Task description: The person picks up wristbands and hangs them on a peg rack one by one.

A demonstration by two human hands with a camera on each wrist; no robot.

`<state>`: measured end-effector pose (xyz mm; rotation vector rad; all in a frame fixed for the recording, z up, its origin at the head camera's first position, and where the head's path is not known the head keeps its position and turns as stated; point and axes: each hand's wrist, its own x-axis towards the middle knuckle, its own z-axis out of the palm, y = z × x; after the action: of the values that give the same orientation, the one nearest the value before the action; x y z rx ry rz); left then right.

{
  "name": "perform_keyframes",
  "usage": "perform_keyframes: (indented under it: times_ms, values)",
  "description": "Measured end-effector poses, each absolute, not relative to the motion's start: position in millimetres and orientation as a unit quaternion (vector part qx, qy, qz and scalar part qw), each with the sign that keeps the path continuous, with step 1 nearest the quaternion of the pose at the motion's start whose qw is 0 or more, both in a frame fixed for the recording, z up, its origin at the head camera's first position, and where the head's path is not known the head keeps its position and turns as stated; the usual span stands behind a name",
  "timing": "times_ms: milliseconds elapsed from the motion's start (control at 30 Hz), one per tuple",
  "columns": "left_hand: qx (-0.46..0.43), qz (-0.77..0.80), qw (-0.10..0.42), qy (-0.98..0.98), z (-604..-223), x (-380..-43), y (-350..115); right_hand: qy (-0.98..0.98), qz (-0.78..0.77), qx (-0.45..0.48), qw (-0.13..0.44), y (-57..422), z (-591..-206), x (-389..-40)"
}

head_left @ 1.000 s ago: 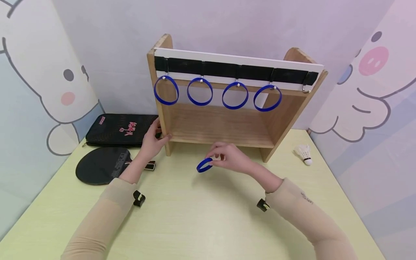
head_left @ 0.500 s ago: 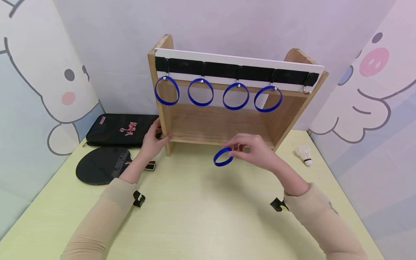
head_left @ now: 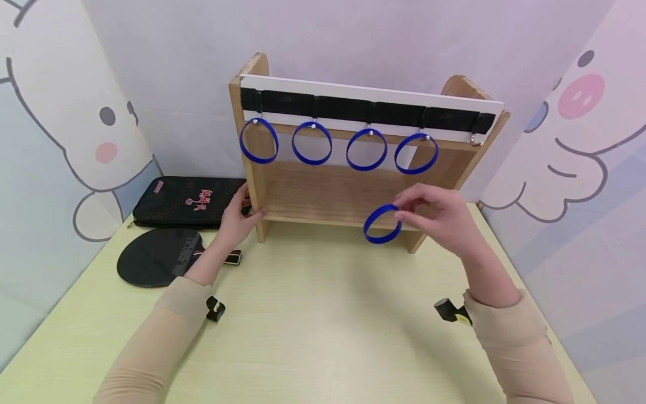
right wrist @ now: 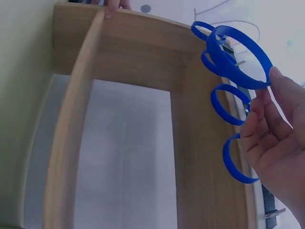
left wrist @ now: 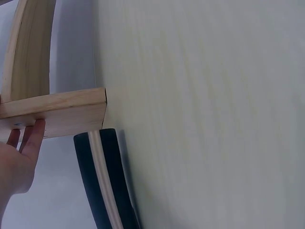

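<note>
My right hand (head_left: 439, 219) pinches a blue ring (head_left: 382, 240), a thin flat band, between thumb and fingertips. It is in the air in front of the lower right part of a wooden shelf (head_left: 338, 193). The right wrist view shows the held ring (right wrist: 250, 85) large, overlapping the hanging ones. Several like rings (head_left: 416, 170) hang from hooks along a black strip (head_left: 343, 106) on the shelf's upper front. A metal hook (head_left: 476, 140) sticks out at the strip's right end, beyond the last hanging ring. My left hand (head_left: 235, 219) grips the shelf's left side panel, its thumb on the front edge.
Left of the shelf lie a black zip case (head_left: 176, 202) and a black table tennis bat (head_left: 156, 258), its handle partly behind the left forearm. The right hand and forearm hide the shuttlecock seen before. Printed walls stand close on both sides of the table (head_left: 303, 336).
My right hand has carried the blue ring rightward and up from the table's middle toward the shelf's right side. The left hand stays on the side panel.
</note>
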<state>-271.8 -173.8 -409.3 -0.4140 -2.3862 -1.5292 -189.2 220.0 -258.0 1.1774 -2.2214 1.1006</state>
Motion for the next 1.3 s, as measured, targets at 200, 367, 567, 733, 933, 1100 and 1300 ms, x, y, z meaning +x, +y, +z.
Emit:
perform_keyframes:
  times_ms: [200, 367, 567, 733, 933, 1100, 1300]
  values:
    - [-0.144, -0.529, 0.140, -0.825, -408, -273, -173, -0.715, 0.491, 0.446, 0.221, 232, -239, -186]
    - [-0.145, -0.530, 0.139, -0.824, -409, -273, -173, -0.642, 0.573, 0.450, 0.238, 239, -224, -183]
    - [-0.143, -0.527, 0.136, -0.826, -408, -273, -172, -0.616, 0.603, 0.418, 0.286, 249, -209, -178]
    - [-0.140, -0.529, 0.132, -0.827, -407, -272, -172, -0.612, 0.608, 0.379, 0.335, 259, -200, -179]
    - [-0.139, -0.533, 0.132, -0.824, -408, -271, -173, -0.625, 0.618, 0.298, 0.372, 276, -198, -191]
    - [-0.143, -0.530, 0.137, -0.825, -409, -270, -173, -0.639, 0.618, 0.234, 0.393, 289, -205, -205]
    - [-0.143, -0.528, 0.139, -0.825, -409, -270, -173, -0.642, 0.640, 0.173, 0.384, 296, -212, -216]
